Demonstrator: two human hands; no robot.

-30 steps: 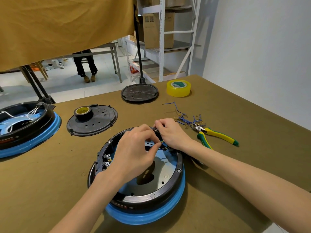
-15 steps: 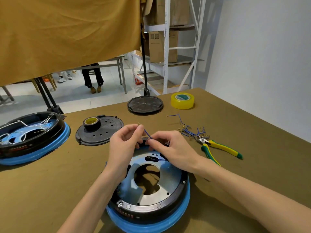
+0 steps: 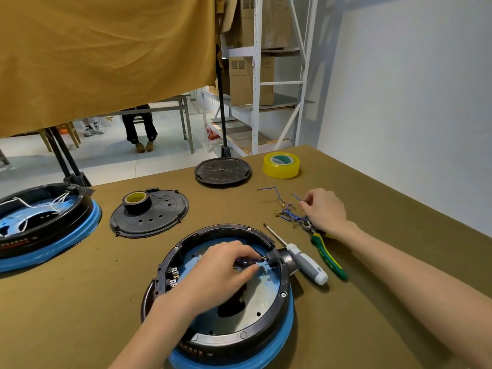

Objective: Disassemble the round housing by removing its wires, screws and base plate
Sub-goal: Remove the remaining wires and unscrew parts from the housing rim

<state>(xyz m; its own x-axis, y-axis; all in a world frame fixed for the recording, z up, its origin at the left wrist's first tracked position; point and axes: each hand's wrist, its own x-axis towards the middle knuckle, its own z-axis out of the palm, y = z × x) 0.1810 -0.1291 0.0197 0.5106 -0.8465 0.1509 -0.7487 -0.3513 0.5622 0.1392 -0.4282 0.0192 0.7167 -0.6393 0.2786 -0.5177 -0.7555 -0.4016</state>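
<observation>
- The round housing [image 3: 226,296] sits open side up on the olive table [image 3: 80,302], near its front edge, blue rim underneath.
- Left hand [image 3: 221,272] is down inside the housing, fingers curled and pinching a dark blue wire [image 3: 246,261] by the connector at the housing's right wall.
- Right hand [image 3: 323,209] is out to the upper right of the housing, fingertips pinching a thin blue wire [image 3: 296,197] above the heap of loose wires [image 3: 287,213].
- A screwdriver [image 3: 300,258] lies just right of the housing, handle touching its rim.
- Green and yellow pliers [image 3: 328,258] lie beyond the screwdriver, farther right of the housing.
- A black plate [image 3: 151,214] with a tape roll on it lies behind the housing to the left.
- A second housing [image 3: 45,225] sits far left of the first.
- Yellow tape [image 3: 281,165] stands well behind the housing, to the right.
</observation>
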